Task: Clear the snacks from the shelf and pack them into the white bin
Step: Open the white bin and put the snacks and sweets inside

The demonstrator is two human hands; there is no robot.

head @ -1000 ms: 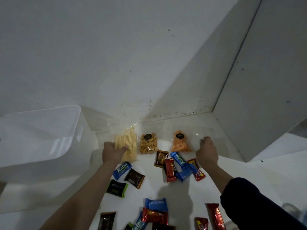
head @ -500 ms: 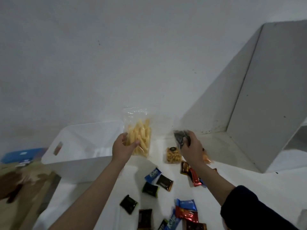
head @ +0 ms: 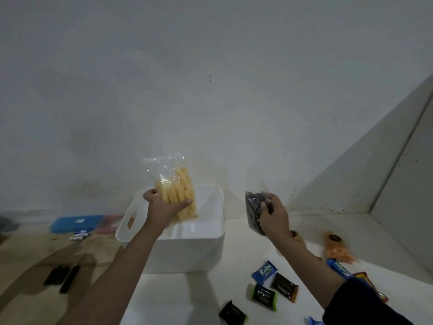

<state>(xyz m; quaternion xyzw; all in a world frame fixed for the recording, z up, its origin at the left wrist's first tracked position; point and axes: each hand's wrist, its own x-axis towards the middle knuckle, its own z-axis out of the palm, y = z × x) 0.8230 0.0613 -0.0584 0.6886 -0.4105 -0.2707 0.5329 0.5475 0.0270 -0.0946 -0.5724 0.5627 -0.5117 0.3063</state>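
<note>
My left hand [head: 161,207] grips a clear bag of yellow stick snacks [head: 178,191] and holds it above the open white bin [head: 187,252], which looks empty inside. My right hand [head: 273,214] holds a clear bag of dark snacks [head: 254,207] to the right of the bin, above the white shelf [head: 257,240]. On the shelf lie a bag of orange snacks [head: 336,248], a blue Kalpa wrapper [head: 264,272], a brown wrapper [head: 284,287] and two dark green-edged wrappers [head: 262,296]. A nut bag is mostly hidden behind my right forearm.
Left of the bin, on a lower wooden surface, sit a blue box [head: 75,222], a pink box [head: 107,222] and dark tools [head: 62,277]. A white wall stands behind. A white side panel [head: 403,184] closes the shelf on the right.
Both hands lifted their bags off the shelf and swung left. The yellow stick bag now hangs over the bin; the dark bag follows beside it. My view turned left.
</note>
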